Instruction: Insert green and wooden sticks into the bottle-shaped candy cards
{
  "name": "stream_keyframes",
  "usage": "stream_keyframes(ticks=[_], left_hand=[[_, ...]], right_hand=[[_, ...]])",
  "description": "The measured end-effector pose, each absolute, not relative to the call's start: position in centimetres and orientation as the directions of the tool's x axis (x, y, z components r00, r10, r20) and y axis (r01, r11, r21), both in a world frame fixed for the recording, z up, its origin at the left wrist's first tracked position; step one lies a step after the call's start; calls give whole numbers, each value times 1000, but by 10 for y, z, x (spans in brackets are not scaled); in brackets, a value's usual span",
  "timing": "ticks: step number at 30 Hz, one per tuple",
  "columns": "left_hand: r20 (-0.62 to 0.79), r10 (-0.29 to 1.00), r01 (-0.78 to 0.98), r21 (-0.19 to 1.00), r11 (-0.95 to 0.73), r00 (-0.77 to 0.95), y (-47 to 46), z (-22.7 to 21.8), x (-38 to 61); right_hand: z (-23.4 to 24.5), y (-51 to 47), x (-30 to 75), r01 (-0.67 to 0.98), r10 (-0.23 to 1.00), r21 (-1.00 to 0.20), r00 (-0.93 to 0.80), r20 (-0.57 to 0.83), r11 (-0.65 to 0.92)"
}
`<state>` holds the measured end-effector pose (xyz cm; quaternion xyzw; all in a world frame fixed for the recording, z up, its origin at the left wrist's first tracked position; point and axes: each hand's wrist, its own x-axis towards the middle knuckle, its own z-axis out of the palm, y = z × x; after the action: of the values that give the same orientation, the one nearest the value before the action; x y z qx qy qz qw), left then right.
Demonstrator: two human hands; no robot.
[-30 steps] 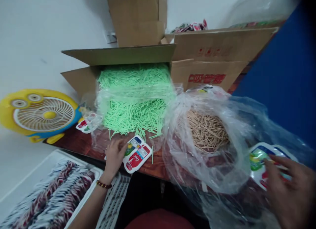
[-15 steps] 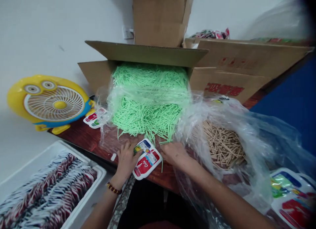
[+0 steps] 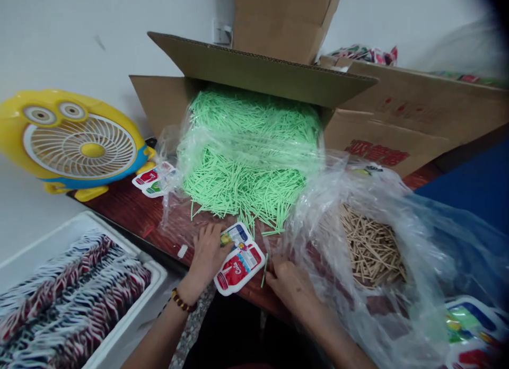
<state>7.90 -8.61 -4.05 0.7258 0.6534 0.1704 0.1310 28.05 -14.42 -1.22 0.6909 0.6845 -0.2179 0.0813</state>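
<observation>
My left hand (image 3: 210,249) grips the left edge of a flat, white-rimmed printed pouch (image 3: 239,265) with a red Cola picture, its thumb lying on top. To the right of the pouch, my right hand (image 3: 290,284) has its fingers closed at a thin green stick (image 3: 264,271), which stands out at the fingertips. Just beyond both hands, a heap of similar green sticks (image 3: 246,178) spills from a clear plastic bag inside an open cardboard box (image 3: 254,72). A few loose sticks lie in front of the heap.
Brown sticks (image 3: 374,247) lie in a clear plastic bag (image 3: 326,210) at right, near more printed pouches (image 3: 473,326). A yellow fan (image 3: 93,149) stands at left, above a white foam box (image 3: 85,220) packed with rows of pouches. Another carton (image 3: 382,130) stands behind.
My right hand has drawn back from the front of the green heap towards me, with the green stick at its fingertips. My left hand stays on the pouch. The view has shifted slightly.
</observation>
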Motion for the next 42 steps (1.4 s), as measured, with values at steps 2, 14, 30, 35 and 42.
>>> stream_keyframes(ticks=[2,14,30,35,42], left_hand=[[74,993,888,446,-111,88,-81,-40,78],[50,982,766,620,-171,180,-69,-47,70],[4,983,685,717,-130,183,-63,-39,65],[21,982,661,737,-143,189,-62,-41,64],[24,987,674,728,-127,160,-64,-41,65]], right_hand=[[-14,-144,277,987,914,-155,-19,-406,-48],[38,-104,299,981,955,-134,-168,-246,138],[0,-43,321,977,922,-27,-210,-324,213],[3,-34,325,999,954,-33,-41,-296,33],[-7,-23,307,978,943,77,206,-260,-193]])
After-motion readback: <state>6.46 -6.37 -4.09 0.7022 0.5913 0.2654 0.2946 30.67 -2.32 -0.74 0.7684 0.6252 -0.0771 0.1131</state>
